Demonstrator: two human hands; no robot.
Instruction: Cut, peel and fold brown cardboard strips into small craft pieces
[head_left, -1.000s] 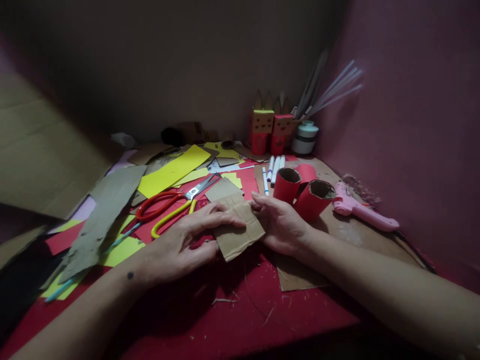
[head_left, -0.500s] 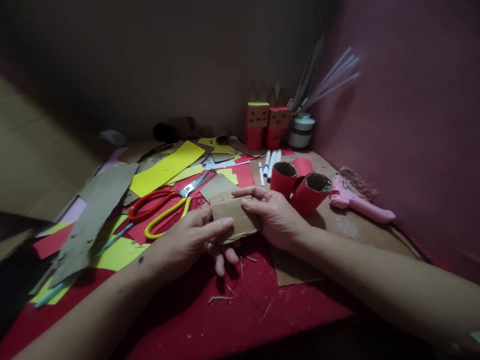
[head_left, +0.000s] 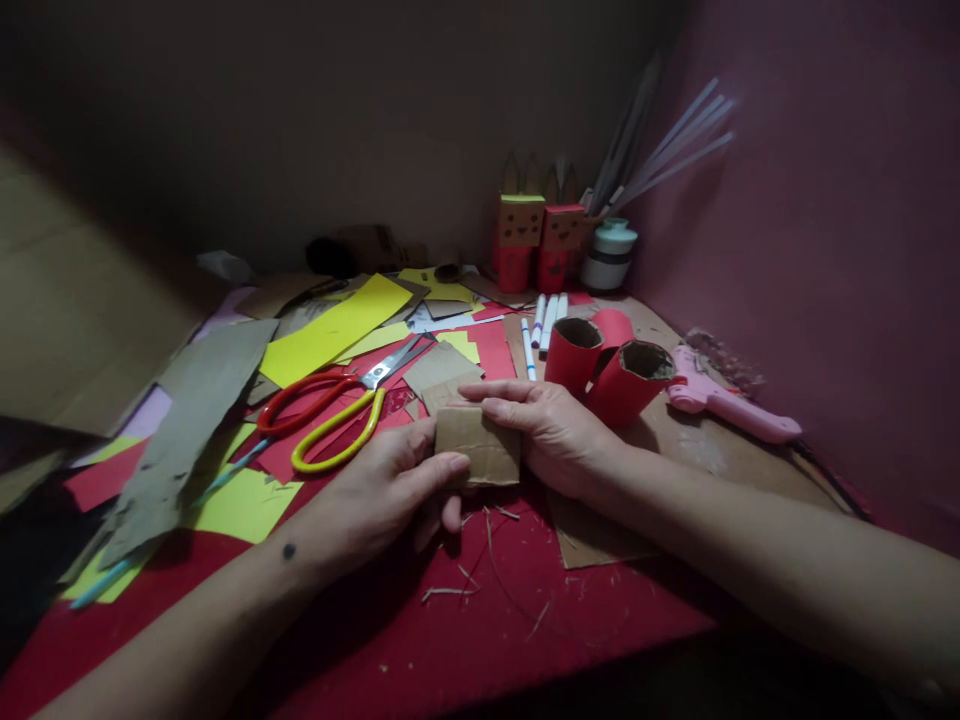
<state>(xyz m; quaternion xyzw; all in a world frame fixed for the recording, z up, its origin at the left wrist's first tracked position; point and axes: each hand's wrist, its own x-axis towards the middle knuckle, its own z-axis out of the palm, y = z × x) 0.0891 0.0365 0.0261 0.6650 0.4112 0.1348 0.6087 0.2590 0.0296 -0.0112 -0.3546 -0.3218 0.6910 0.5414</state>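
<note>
Between my two hands is a small folded piece of brown cardboard [head_left: 480, 450], held above the red tabletop [head_left: 495, 620]. My left hand [head_left: 405, 480] grips its left side, thumb across the front and fingers behind. At the upper right, my right hand [head_left: 551, 430] pinches the cardboard with thumb and fingers; a flap stands up behind the front face. Scissors with one red and one yellow handle [head_left: 345, 410] lie left of my hands, blades pointing away. Beyond my right hand stand red cardboard tubes [head_left: 630, 385].
A pink glue gun [head_left: 731, 400] lies at the right. Markers [head_left: 546, 320] rest behind the tubes. Two box-headed figures [head_left: 521, 240] stand at the back near a pale jar [head_left: 609, 255]. Coloured paper [head_left: 337, 330] and a long cardboard strip [head_left: 195, 420] cover the left side.
The cardboard piece has been turned from a tilt to nearly square-on, its front face now flatter toward me. Both hands keep their hold. The view has shifted slightly.
</note>
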